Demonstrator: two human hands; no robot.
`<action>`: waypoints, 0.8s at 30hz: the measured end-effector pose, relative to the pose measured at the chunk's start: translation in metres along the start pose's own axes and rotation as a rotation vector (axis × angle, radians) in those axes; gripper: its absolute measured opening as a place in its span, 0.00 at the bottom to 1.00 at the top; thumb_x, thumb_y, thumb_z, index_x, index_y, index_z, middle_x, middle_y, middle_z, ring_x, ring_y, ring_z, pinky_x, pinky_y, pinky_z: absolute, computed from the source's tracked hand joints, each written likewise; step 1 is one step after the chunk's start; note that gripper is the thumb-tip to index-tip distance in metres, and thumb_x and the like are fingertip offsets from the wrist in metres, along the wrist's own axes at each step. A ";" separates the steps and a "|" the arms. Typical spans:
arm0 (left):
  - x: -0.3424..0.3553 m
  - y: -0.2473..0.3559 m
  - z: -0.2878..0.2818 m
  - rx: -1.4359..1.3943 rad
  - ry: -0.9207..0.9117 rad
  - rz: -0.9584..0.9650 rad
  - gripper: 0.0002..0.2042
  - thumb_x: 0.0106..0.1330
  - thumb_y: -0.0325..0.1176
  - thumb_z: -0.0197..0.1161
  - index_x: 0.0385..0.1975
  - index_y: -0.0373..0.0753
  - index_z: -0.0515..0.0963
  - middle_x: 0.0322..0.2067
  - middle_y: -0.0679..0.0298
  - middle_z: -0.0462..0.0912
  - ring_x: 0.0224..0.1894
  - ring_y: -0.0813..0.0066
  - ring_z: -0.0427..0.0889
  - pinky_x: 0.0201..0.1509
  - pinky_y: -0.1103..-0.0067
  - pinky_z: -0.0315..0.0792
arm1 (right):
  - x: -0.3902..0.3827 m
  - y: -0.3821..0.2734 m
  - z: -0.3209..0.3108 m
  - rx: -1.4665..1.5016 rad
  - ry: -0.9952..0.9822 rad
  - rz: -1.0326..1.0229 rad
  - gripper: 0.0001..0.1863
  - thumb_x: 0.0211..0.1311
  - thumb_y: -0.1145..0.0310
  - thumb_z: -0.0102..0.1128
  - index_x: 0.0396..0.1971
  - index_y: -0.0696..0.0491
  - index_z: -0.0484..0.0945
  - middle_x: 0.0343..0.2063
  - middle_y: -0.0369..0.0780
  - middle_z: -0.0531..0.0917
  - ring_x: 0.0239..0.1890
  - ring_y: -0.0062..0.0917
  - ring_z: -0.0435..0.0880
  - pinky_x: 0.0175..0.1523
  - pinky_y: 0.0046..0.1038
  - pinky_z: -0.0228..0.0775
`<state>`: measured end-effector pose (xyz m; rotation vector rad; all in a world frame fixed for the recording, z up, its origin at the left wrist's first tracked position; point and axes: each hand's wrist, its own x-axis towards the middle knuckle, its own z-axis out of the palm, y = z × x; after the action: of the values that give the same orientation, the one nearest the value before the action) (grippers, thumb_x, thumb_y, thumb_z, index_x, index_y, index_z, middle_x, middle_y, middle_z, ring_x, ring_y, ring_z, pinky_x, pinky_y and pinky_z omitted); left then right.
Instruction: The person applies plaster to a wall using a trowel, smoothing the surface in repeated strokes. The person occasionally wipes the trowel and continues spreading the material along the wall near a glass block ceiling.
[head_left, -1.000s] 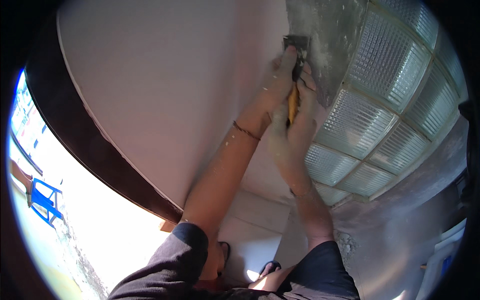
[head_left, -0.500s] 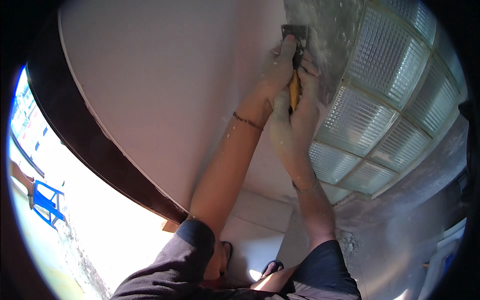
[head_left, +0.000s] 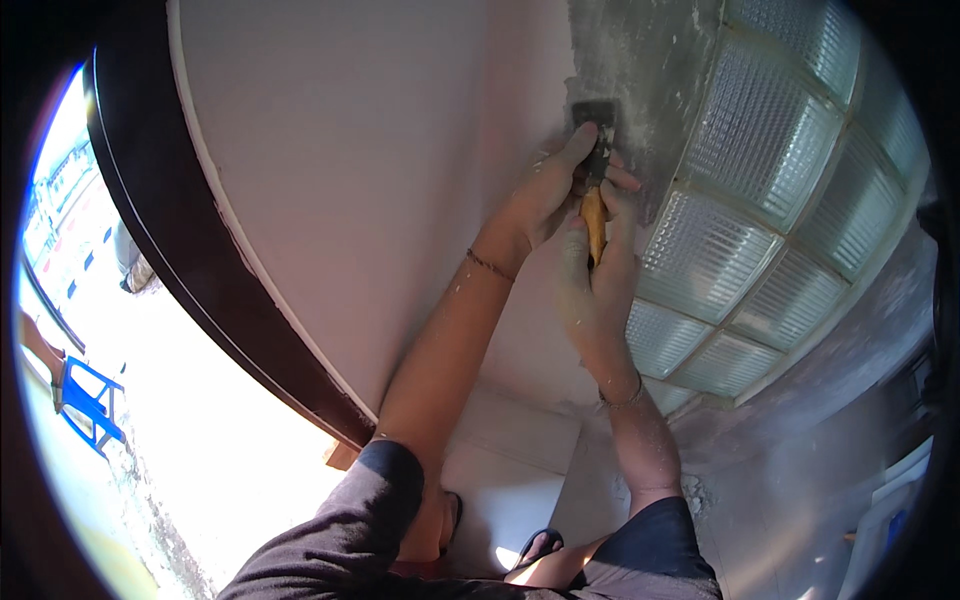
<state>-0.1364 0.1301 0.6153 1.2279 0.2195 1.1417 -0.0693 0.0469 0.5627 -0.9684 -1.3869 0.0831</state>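
Pale pinkish-white plastered wall (head_left: 380, 150) fills the head view from nine to twelve o'clock, edged on its outer side by a dark brown curved frame (head_left: 170, 230), beyond which lies bright daylight and a blue metal stand (head_left: 90, 400) at eight o'clock. From one to four o'clock runs a grid of ribbed glass blocks (head_left: 760, 200) set in pale mortar, with a strip of rough grey cement (head_left: 640, 70) between wall and blocks. At twelve o'clock a small metal-bladed scraper with a yellow-orange handle (head_left: 596, 215) lies flat against the edge of that grey strip. The left hand (head_left: 545, 190) presses its fingers on the blade, a thin bracelet at its wrist. The right hand (head_left: 595, 280) is closed around the handle, dusted with pale powder. Dark sleeves (head_left: 380, 500) enter at six o'clock.
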 end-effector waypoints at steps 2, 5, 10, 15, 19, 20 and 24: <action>0.000 -0.006 0.000 -0.093 0.047 0.032 0.19 0.75 0.45 0.50 0.32 0.34 0.76 0.25 0.54 0.84 0.25 0.74 0.80 0.30 0.80 0.76 | -0.004 0.001 -0.001 -0.008 -0.035 0.015 0.20 0.69 0.72 0.48 0.60 0.58 0.63 0.46 0.50 0.80 0.45 0.37 0.83 0.52 0.32 0.73; 0.005 -0.014 -0.002 -0.076 0.117 0.115 0.20 0.74 0.46 0.53 0.28 0.34 0.77 0.19 0.54 0.82 0.19 0.73 0.79 0.25 0.80 0.74 | -0.004 0.005 0.003 -0.103 -0.019 -0.076 0.21 0.68 0.73 0.50 0.59 0.58 0.62 0.32 0.49 0.81 0.31 0.38 0.84 0.36 0.32 0.74; 0.017 -0.023 -0.008 -0.020 0.146 0.240 0.22 0.73 0.47 0.54 0.22 0.35 0.77 0.14 0.55 0.79 0.12 0.72 0.75 0.19 0.80 0.71 | -0.001 0.014 0.014 -0.160 0.044 -0.181 0.22 0.67 0.73 0.52 0.59 0.60 0.62 0.24 0.48 0.81 0.23 0.37 0.85 0.28 0.31 0.74; 0.019 -0.021 -0.009 0.016 0.154 0.179 0.21 0.73 0.46 0.54 0.22 0.35 0.76 0.14 0.56 0.79 0.13 0.72 0.76 0.18 0.80 0.70 | -0.002 0.013 0.015 -0.235 0.072 -0.201 0.23 0.67 0.73 0.52 0.59 0.60 0.62 0.27 0.48 0.81 0.24 0.37 0.85 0.29 0.31 0.75; 0.016 -0.022 -0.006 -0.030 0.161 0.217 0.22 0.73 0.46 0.53 0.22 0.34 0.76 0.14 0.55 0.79 0.13 0.70 0.77 0.19 0.78 0.71 | -0.002 0.012 0.015 -0.139 0.038 -0.176 0.22 0.67 0.73 0.51 0.59 0.60 0.62 0.32 0.50 0.82 0.26 0.38 0.85 0.31 0.32 0.76; 0.016 -0.023 -0.005 -0.073 0.178 0.209 0.21 0.73 0.45 0.54 0.22 0.34 0.76 0.14 0.56 0.78 0.14 0.71 0.77 0.19 0.78 0.71 | -0.003 0.011 0.015 -0.158 0.041 -0.183 0.22 0.68 0.73 0.51 0.59 0.60 0.62 0.33 0.50 0.82 0.27 0.38 0.86 0.31 0.33 0.77; 0.016 -0.026 -0.003 -0.062 0.136 0.256 0.19 0.72 0.43 0.55 0.23 0.34 0.76 0.15 0.57 0.78 0.14 0.70 0.78 0.18 0.78 0.72 | -0.001 0.014 0.015 -0.145 0.116 -0.235 0.22 0.68 0.73 0.51 0.59 0.60 0.62 0.35 0.51 0.82 0.28 0.39 0.86 0.32 0.32 0.78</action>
<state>-0.1164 0.1469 0.6000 1.1463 0.1299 1.4460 -0.0755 0.0628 0.5518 -0.9074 -1.4030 -0.2488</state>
